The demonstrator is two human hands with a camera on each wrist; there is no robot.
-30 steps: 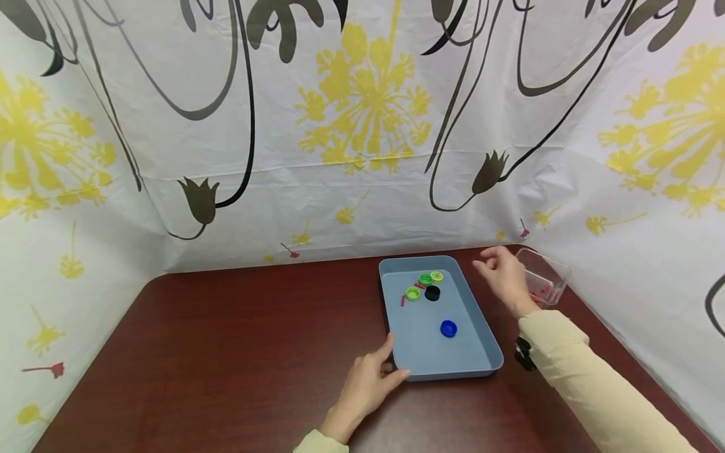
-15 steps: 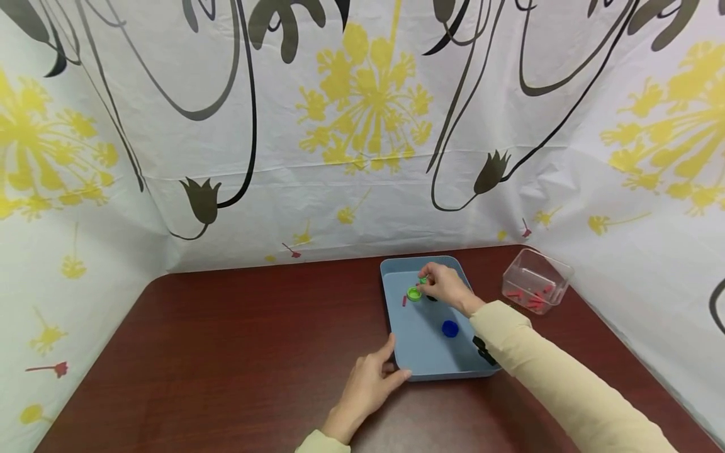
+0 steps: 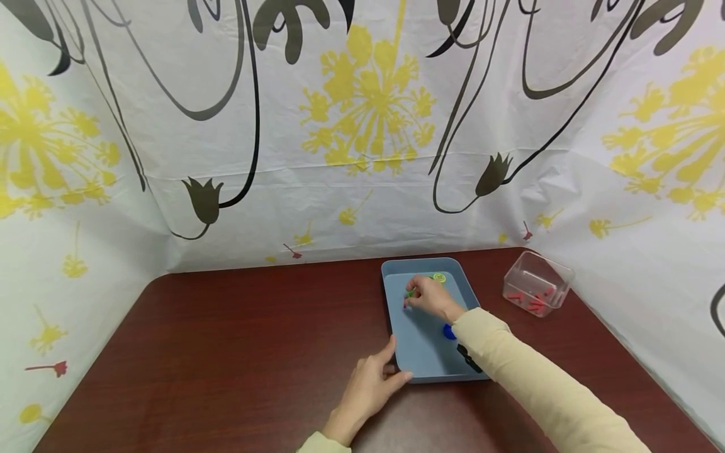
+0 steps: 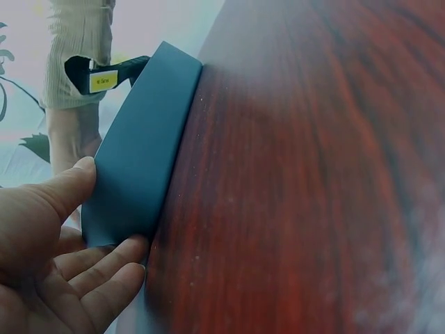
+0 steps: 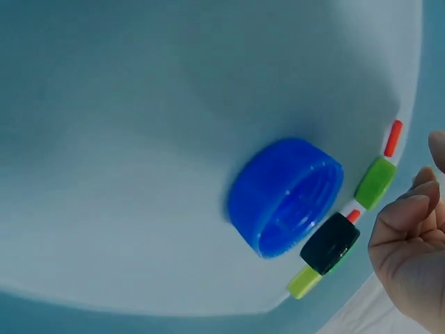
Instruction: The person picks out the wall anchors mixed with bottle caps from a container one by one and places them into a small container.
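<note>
My left hand (image 3: 367, 385) holds the near left corner of the blue-grey tray (image 3: 416, 358); in the left wrist view its thumb and fingers are at the tray's wall (image 4: 146, 139). Inside the tray, my right hand (image 3: 432, 297) reaches over the bottle caps with loosely bent fingers. Its fingertips are close to a small red stick (image 5: 393, 138) and a green cap (image 5: 375, 182). A second red stick (image 5: 354, 216) lies near a black cap (image 5: 328, 243). Further along are a yellow-green cap (image 3: 438, 277) and a blue cap (image 5: 261, 191). The hand hides several caps in the head view.
A clear plastic box (image 3: 538, 283) with several red sticks (image 3: 535, 304) stands right of the tray on the dark wooden table (image 3: 255, 340). A patterned white cloth (image 3: 317, 207) rises behind the table and along both sides.
My right hand has moved left from beside the clear box into the tray, first over the far caps, then a little toward the lone red stick. My left hand stays at the tray's corner.
</note>
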